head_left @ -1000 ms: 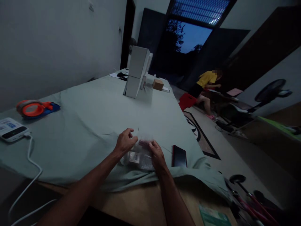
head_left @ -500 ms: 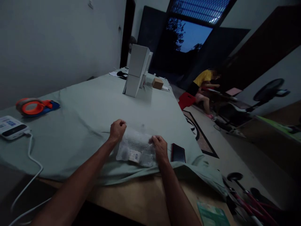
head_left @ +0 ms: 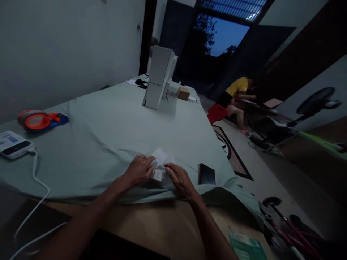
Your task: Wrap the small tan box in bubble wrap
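A small box with a pale printed label (head_left: 157,175) lies near the front edge of the cloth-covered table. Clear plastic wrap, apparently bubble wrap (head_left: 162,156), is bunched around it and sticks up behind it. My left hand (head_left: 139,169) bends its fingers over the left side of the wrap, closed on it. From the right, my right hand (head_left: 179,178) lays its fairly straight fingers against the wrap. The wrap under both palms is hidden. A dark phone (head_left: 206,174) rests just right of my right hand.
An orange and blue tape dispenser (head_left: 40,121) and a white device with a cable (head_left: 15,145) are at left. Tall white boxes (head_left: 158,77) and a brown carton (head_left: 183,94) stand farther back. A person in yellow (head_left: 237,88) sits beyond the table, near a fan (head_left: 316,103).
The wrap was spread wide between my hands and is now drawn in around the small box. Both hands have moved closer together, the left one rightward and down.
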A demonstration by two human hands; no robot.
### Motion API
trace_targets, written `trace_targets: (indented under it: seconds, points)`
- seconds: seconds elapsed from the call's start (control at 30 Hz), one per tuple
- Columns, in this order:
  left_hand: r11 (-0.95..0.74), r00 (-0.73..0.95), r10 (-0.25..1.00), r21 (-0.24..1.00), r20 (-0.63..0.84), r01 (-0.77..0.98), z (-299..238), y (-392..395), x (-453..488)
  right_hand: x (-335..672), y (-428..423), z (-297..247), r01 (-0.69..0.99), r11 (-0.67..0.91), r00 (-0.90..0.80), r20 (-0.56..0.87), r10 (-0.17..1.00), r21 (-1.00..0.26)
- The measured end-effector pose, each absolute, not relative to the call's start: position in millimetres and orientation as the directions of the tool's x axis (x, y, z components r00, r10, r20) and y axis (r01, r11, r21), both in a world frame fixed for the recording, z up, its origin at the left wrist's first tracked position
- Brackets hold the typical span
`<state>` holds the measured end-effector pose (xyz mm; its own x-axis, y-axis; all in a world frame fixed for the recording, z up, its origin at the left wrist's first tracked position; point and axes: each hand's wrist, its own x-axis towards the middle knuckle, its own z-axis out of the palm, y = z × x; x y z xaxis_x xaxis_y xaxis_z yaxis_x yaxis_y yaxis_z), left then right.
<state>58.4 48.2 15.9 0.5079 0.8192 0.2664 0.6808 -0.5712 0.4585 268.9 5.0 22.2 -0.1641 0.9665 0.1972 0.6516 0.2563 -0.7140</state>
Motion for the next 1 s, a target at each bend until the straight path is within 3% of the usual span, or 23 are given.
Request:
trace_targets:
  seconds: [0.13,0.23,0.3,0.4,0.47,0.63,0.73,0.87,1.0]
  points:
    - [-0.564,0.428,0.81,0.329,0.402,0.758,23.0,34.2,43.9,275.4,-18.1,29.4,0.572,0.312,-0.279,0.177,0.944,-0.758]
    - [-0.575,0.369,0.783,0.357,0.502,0.736,32.0,21.8,41.2,277.2,-32.3,33.8,0.519,0.381,-0.404,0.174,0.898,-0.765]
    - [-0.682,0.456,0.713,0.378,0.532,0.626,37.8,14.4,49.1,275.7,-36.7,35.5,0.51,0.406,-0.478,0.142,0.867,-0.758]
    - [-0.826,0.728,0.558,0.355,0.399,0.438,44.3,9.3,70.5,272.9,-38.9,36.8,0.514,0.424,-0.524,0.118,0.843,-0.746]
    - [-0.804,0.783,0.568,0.372,0.252,0.464,46.6,11.6,82.4,272.6,-40.7,37.3,0.506,0.412,-0.516,0.117,0.849,-0.758]
    - [-0.58,0.602,0.795,0.385,0.074,0.718,42.3,25.5,77.5,279.0,-50.4,36.3,0.528,0.226,-0.328,0.049,0.943,-0.819]
    - [-0.501,0.542,0.84,0.401,0.012,0.767,34.7,25.0,62.4,284.7,-57.1,33.1,0.565,0.136,-0.197,0.027,0.98,-0.814]
    - [-0.481,0.535,0.845,0.441,0.002,0.758,25.9,13.4,48.8,294.2,-73.2,27.4,0.742,0.102,-0.114,0.024,0.993,-0.663]
    - [-0.536,0.506,0.84,0.434,0.195,0.724,21.1,-0.2,37.0,300.5,-101.1,19.0,0.864,0.272,-0.247,0.115,0.962,-0.424]
